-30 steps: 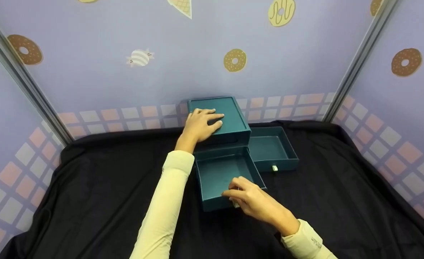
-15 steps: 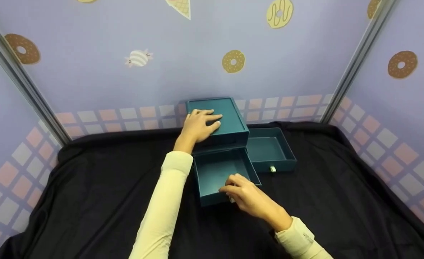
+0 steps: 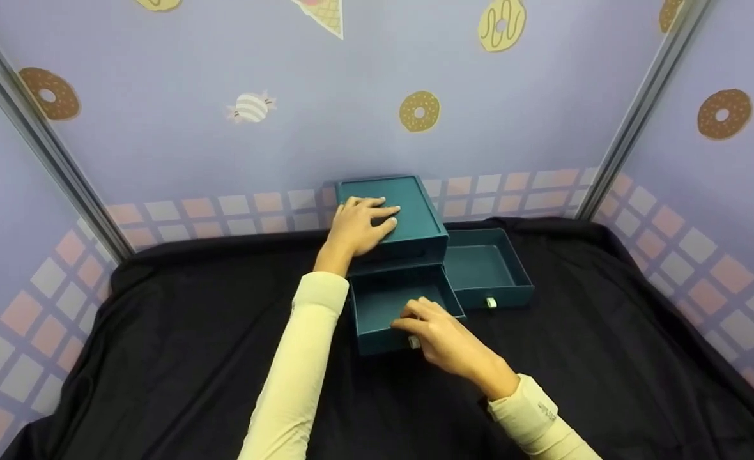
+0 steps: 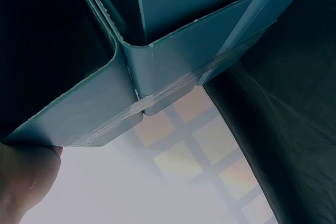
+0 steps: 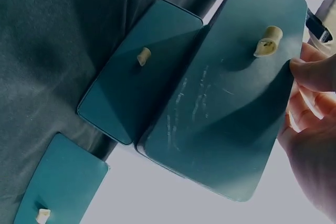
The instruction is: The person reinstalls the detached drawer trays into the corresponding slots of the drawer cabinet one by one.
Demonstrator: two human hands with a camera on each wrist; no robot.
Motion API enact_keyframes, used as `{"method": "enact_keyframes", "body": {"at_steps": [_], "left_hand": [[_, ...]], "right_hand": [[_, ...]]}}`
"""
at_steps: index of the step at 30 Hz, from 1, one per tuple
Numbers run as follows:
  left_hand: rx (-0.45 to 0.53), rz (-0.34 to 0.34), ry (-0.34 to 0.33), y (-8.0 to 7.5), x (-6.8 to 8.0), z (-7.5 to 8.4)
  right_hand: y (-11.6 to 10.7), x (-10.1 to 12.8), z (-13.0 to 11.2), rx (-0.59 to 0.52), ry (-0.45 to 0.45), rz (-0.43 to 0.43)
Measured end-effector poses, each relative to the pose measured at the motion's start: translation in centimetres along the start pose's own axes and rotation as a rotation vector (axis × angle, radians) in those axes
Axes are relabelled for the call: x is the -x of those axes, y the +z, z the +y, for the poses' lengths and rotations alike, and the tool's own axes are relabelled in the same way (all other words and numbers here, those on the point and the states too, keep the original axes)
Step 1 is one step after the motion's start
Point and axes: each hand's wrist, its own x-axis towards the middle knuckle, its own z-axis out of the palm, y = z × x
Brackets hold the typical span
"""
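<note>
A teal drawer box (image 3: 412,207) stands against the back wall. My left hand (image 3: 359,227) lies on its top with the fingers spread; in the left wrist view, part of that hand (image 4: 29,177) shows at the box's edge. A drawer (image 3: 386,303) juts out from the box toward me, with nothing visible inside. My right hand (image 3: 438,335) pinches the upper edge of the drawer's front. In the right wrist view, the thumb (image 5: 315,73) is at the front face and the other fingers are behind it. A pale pull tab (image 5: 269,41) on that face is not held.
A second teal drawer (image 3: 517,291) with a pale tab (image 3: 491,302) sits to the right. Below the held drawer, another drawer front (image 5: 139,77) shows in the right wrist view. Black cloth (image 3: 211,332) covers the table, and patterned walls (image 3: 326,128) enclose it.
The front drawer has slid back toward the box, with my right hand moving along on its front edge. My left hand stays on the box top.
</note>
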Motion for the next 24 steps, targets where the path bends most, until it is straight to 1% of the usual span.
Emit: {"method": "enact_keyframes", "body": {"at_steps": [7, 13, 19, 24], "left_hand": [[0.002, -0.004, -0.006, 0.1, 0.0, 0.0], [-0.005, -0.006, -0.006, 0.0, 0.1, -0.1], [-0.013, -0.004, -0.004, -0.2, 0.0, -0.1], [-0.009, -0.004, -0.005, 0.1, -0.1, 0.0]], "right_hand": [[-0.1, -0.4, 0.4, 0.013, 0.022, -0.043], [-0.2, -1.0, 0.6, 0.038, 0.0, -0.025], [-0.2, -1.4, 0.9, 0.048, 0.022, -0.038], [0.1, -1.3, 1.3, 0.041, 0.035, -0.048]]}}
